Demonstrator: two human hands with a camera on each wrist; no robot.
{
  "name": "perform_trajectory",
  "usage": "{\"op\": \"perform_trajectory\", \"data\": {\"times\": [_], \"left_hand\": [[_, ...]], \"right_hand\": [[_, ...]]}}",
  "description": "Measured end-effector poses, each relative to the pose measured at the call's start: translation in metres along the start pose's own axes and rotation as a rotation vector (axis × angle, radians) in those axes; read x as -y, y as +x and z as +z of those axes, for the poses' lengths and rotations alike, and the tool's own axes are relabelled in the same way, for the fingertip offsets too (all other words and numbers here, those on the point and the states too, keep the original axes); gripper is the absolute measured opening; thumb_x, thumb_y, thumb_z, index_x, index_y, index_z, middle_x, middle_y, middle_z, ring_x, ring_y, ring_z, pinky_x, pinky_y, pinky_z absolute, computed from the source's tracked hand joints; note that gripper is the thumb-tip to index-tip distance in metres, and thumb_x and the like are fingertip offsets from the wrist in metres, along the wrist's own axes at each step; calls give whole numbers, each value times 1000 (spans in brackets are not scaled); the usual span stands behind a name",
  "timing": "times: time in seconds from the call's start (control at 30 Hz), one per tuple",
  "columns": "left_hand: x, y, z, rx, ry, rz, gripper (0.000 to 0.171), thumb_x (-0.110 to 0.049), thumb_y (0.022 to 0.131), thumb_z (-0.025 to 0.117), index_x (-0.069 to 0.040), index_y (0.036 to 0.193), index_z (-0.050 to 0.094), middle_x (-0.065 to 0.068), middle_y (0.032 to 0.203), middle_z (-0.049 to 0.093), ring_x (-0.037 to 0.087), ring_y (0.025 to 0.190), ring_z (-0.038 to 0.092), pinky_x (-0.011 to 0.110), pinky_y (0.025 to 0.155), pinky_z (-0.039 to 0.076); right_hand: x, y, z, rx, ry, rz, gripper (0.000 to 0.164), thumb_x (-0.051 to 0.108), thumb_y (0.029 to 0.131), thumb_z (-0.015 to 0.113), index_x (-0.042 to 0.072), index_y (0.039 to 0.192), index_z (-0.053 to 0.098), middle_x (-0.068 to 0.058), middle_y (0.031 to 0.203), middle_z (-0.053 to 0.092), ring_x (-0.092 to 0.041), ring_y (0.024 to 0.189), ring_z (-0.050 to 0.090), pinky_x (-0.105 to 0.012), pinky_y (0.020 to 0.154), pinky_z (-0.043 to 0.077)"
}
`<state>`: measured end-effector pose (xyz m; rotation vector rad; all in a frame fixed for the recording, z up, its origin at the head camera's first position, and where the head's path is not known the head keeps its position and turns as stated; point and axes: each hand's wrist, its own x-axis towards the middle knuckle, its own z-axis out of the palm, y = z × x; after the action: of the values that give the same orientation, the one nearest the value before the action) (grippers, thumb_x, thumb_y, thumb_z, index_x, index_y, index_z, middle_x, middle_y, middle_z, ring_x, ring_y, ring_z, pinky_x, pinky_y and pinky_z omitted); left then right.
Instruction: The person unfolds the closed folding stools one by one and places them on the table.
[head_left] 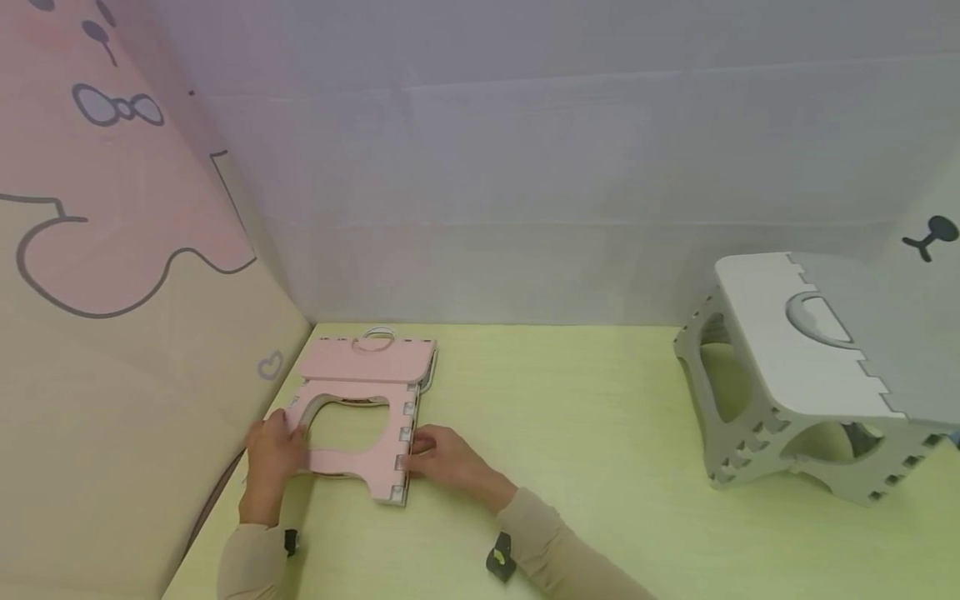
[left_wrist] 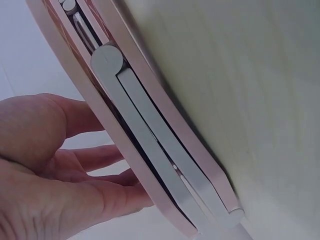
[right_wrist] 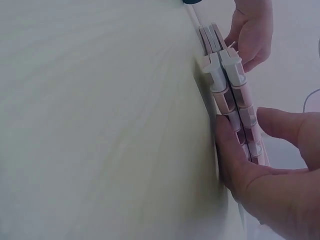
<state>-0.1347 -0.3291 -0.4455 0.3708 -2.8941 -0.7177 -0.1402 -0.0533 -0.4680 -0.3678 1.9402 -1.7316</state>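
Surroundings: one step stool in white and grey (head_left: 795, 350), unfolded, upright on its legs at the far right of the table (head_left: 562, 417), well apart from my hands. One back wall (head_left: 525, 167), pale, with horizontal creases, rising at the table's rear edge. One side panel (head_left: 112, 367), pink and cream, close beside my left hand and bounding that side. One black wrist device (head_left: 501, 558) by my right cuff; a second, partly hidden, by my left.

Markings: side panel printed with a dark-outlined bow tie (head_left: 120, 107) and a small heart (head_left: 270, 365); a dark nose-like figure (head_left: 930, 237) at the right edge of view.

Main item: one pink folding stool (head_left: 360, 388), folded flat, on the table's left part. Smooth, plastic-looking; rounded opening through the leg panel, row of hinge knuckles along the right edge, pale grey bars between the pink layers, pale loop handle (head_left: 378, 332) at the far end.

Hands: apart, one per side. My left hand (head_left: 273, 454) grips the stool's left leg; my right hand (head_left: 450, 458) clasps the hinged edge, thumb above, fingers beneath.
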Motion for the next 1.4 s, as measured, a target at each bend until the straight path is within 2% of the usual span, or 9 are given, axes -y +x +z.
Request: {"op": "perform_trajectory", "data": {"times": [0.2,0.43,0.67,0.9,1.0,1.23,1.4], "left_hand": [[0,-1,-1,5,-23,-23,45,-5,99,54,28,128,43,51,121,49,63,119,41,67,105,32],[-1,1,2,23,-23,-32,48,-6,99,56,28,130,42,50,125,48,63,121,42,67,106,33],[0,0,5,-15,-51,-25,47,-5,98,58,27,129,44,49,122,51,63,119,43,67,104,34],[0,2,6,-17,-56,6,47,-5,98,58,27,128,45,49,121,52,62,119,44,66,106,33],[-2,2,7,-13,-56,-2,47,-6,98,59,27,129,45,49,122,52,61,120,44,66,107,31],[-12,1,8,24,-84,-44,50,-9,99,59,24,133,43,47,122,51,63,121,42,68,103,34],[-19,0,10,53,-95,-62,52,-10,99,58,23,136,42,46,124,49,62,121,41,67,103,35]], "right_hand": [[0,2,0,-3,64,31,39,3,97,69,-11,132,57,-18,117,68,-32,99,73,-38,87,60],[-1,3,-2,-62,-48,38,45,10,92,77,-8,130,59,-9,110,67,-22,95,69,-37,87,58],[1,0,-4,-78,-88,36,50,14,91,79,-6,132,59,-13,118,68,-26,104,67,-44,95,54],[-2,2,-7,-87,-102,34,49,16,91,79,-4,132,58,-13,120,69,-26,107,67,-44,96,54],[-2,1,-8,-89,-117,21,50,16,91,80,-5,131,59,-13,119,70,-26,107,67,-44,96,54],[-7,-1,-11,-89,-44,-23,52,12,93,77,-6,137,55,-17,122,66,-26,100,70,-39,87,59],[-10,-3,-17,-80,-17,-11,53,10,94,75,-6,139,52,-16,123,66,-26,100,71,-37,85,60]]}}
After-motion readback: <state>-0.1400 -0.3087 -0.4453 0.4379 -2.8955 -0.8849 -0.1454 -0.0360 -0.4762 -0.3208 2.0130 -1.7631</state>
